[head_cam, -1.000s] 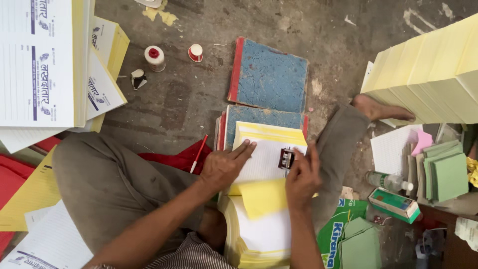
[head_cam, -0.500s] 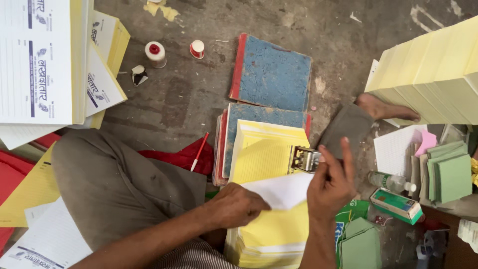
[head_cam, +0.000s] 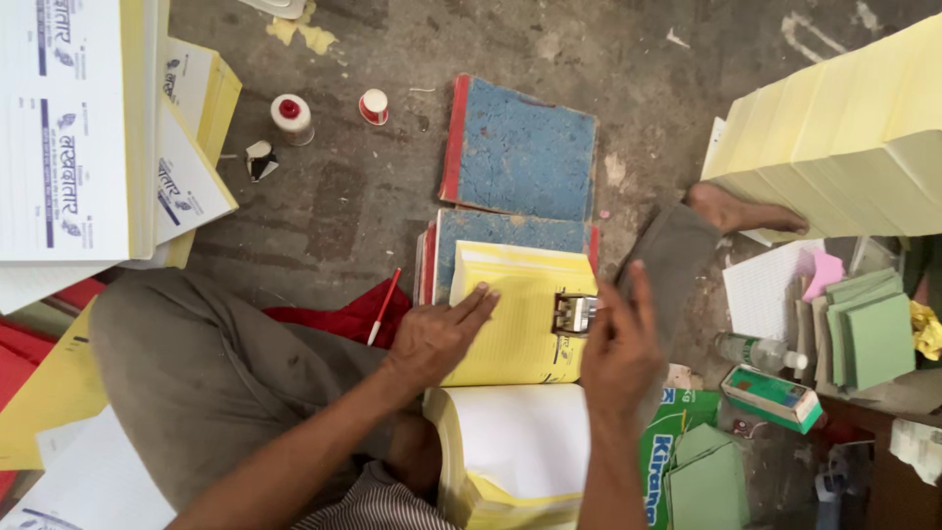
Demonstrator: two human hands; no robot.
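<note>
Pressing left hand (head_cam: 440, 336) flat, fingers spread, on the yellow sheet (head_cam: 515, 319) of the pad, holding nothing. Right hand (head_cam: 616, 345) open, fingertips at the metal stamping device (head_cam: 573, 314) on the sheet's right edge; grip unclear. White page stack (head_cam: 515, 442) lies just below the sheet.

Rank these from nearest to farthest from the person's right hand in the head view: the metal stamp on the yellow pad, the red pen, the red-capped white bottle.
From the right hand:
1. Metal stamp, just left of the fingers, on the yellow pad.
2. Red pen, farther left on the floor, beyond the left hand.
3. Red-capped white bottle, far upper left, near the stacked printed sheets.
</note>
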